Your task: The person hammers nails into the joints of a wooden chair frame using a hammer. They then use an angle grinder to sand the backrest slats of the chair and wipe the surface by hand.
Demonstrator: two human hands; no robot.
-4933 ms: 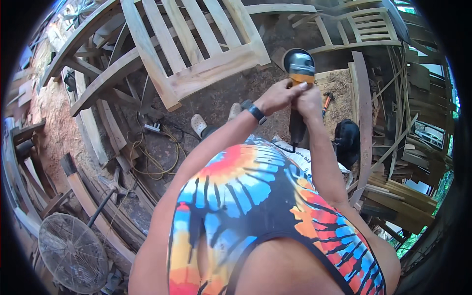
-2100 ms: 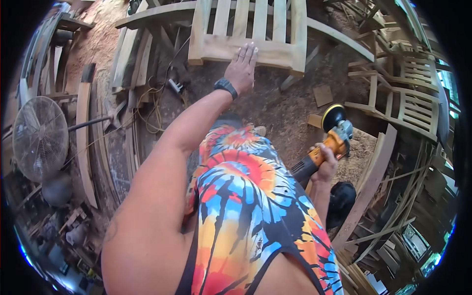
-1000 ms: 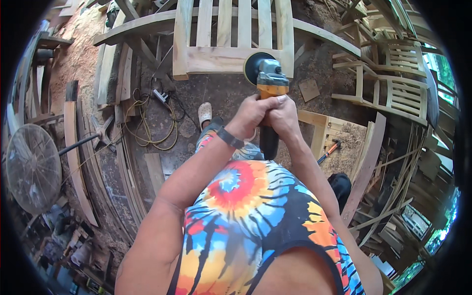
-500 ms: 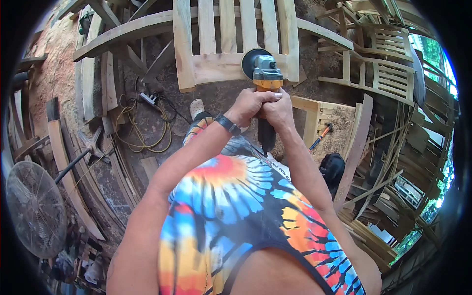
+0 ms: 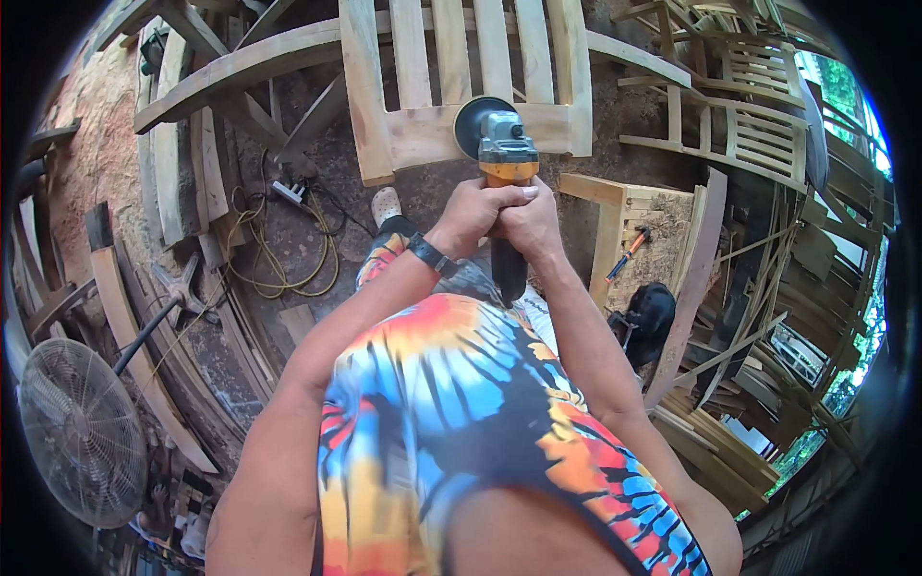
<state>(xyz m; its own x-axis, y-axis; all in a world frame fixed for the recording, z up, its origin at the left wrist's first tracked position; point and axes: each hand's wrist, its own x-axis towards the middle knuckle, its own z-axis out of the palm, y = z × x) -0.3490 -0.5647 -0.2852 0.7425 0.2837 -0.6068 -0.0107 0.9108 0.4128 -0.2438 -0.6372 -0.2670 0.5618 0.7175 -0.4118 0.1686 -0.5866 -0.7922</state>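
An orange, grey and black angle grinder [image 5: 507, 161] is held in front of me, its body running back toward my chest. My left hand [image 5: 471, 219] wraps its left side and my right hand [image 5: 531, 223] closes round the right; the fingers partly overlap. The round sanding disc [image 5: 470, 127] lies over the bottom rail of a pale slatted wooden frame [image 5: 419, 136], like a chair back. Whether the disc touches the wood I cannot tell. The slatted frame rests against a curved wooden beam [image 5: 240, 75].
Right of me stands a wooden box-like stand [image 5: 661, 235] with a hammer [image 5: 629, 252] and sawdust on it. A black rounded object [image 5: 649, 322] sits nearby. Left are a power strip [image 5: 288, 192], a coiled yellow cord [image 5: 279, 286], planks [image 5: 144, 336] and a fan [image 5: 82, 432].
The grinder and both hands have moved left along the bottom rail of the slatted frame. Both hands keep their hold. The view has shifted slightly.
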